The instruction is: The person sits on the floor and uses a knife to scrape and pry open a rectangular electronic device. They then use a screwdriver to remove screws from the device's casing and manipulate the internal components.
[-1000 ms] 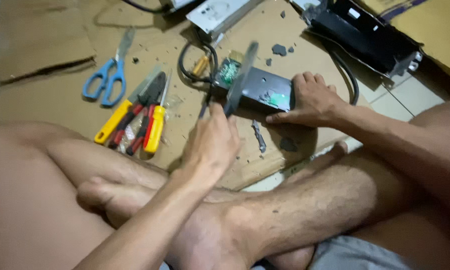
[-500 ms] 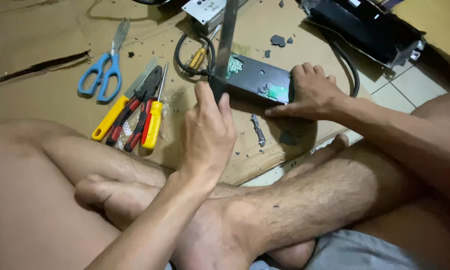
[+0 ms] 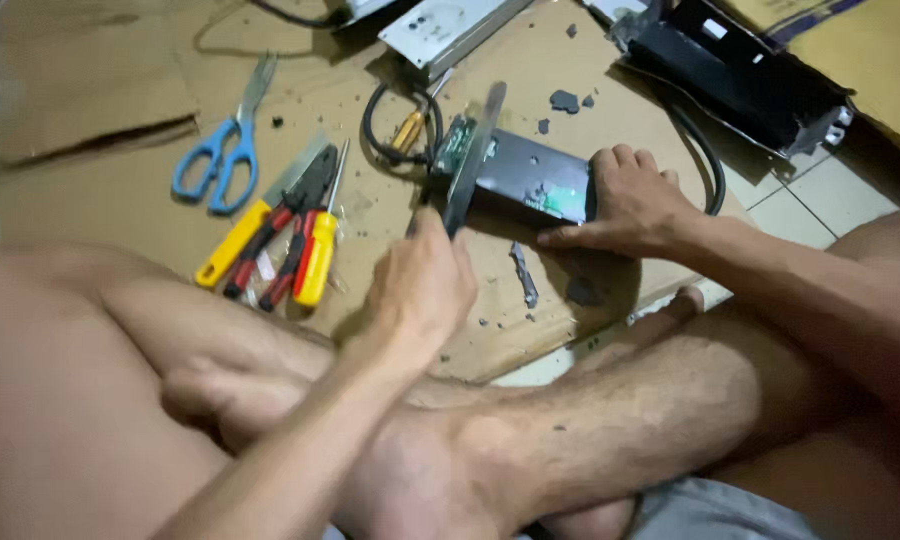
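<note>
Two hands: left hand (image 3: 420,285) fisted around a long flat blade (image 3: 473,160); right hand (image 3: 625,200), fingers spread, presses the dark metal box (image 3: 525,175), which lies at ten o'clock from those fingers. One blue scissors (image 3: 220,150).

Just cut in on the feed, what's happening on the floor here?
A person sits cross-legged on a sheet of cardboard and works on a dark metal box with a green circuit board showing. The right hand presses the box down from its right end. The left hand grips a long flat blade set against the box's left end. Blue scissors, red-handled pliers and a yellow-handled screwdriver lie to the left; a black metal casing lies behind.
</note>
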